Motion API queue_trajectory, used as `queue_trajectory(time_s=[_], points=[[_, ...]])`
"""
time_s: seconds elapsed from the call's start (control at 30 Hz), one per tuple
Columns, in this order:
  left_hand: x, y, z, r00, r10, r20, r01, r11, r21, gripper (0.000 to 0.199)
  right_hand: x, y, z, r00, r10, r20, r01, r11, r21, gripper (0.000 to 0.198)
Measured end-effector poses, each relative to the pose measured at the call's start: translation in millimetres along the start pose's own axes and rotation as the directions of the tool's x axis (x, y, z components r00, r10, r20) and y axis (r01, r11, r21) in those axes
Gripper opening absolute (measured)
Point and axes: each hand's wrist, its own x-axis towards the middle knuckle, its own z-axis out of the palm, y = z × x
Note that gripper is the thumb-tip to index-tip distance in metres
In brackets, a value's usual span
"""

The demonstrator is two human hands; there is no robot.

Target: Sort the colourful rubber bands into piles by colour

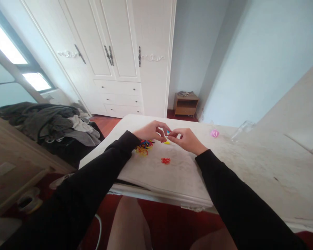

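Both hands meet above the white table, fingertips nearly touching. My left hand (155, 131) has its fingers curled in a pinch. My right hand (184, 139) pinches thumb against forefinger, pointing left. What either one holds is too small to make out. A bit of blue (168, 132) shows between the fingertips; whether it is held or lies behind them I cannot tell. Just below them is a small yellow piece (167, 142). Under my left wrist lies a pile of thin multicoloured bands (144, 147). A small heap of red bands (165, 160) sits nearer to me.
A pink object (214, 133) and a clear plastic container (243, 130) stand to the right on the table (266, 173). Beyond are a white wardrobe (153, 80) and a small wooden nightstand (185, 106). Dark clothes (47, 121) are heaped at left.
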Motion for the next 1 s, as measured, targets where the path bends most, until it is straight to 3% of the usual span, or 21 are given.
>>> queue_trajectory(time_s=[0.2,0.5,0.63,1.0], points=[[26,2,3,0.996,0.085,0.022,-0.084,0.996,-0.034,0.047,2,4,-1,0.994,0.062,-0.092,-0.056,0.996,0.072,0.020],[22,-13,-2,0.999,0.042,-0.009,-0.042,0.999,0.011,0.024,3,9,2,0.946,0.144,-0.291,-0.143,0.989,0.027,0.020],[21,-20,-10,0.993,0.111,-0.030,-0.107,0.988,0.112,0.009,3,11,3,0.938,0.156,-0.311,-0.158,0.987,0.019,0.022],[20,-18,-4,0.962,0.233,-0.144,-0.201,0.957,0.210,0.008,2,11,3,0.924,0.162,-0.347,-0.168,0.986,0.015,0.022]])
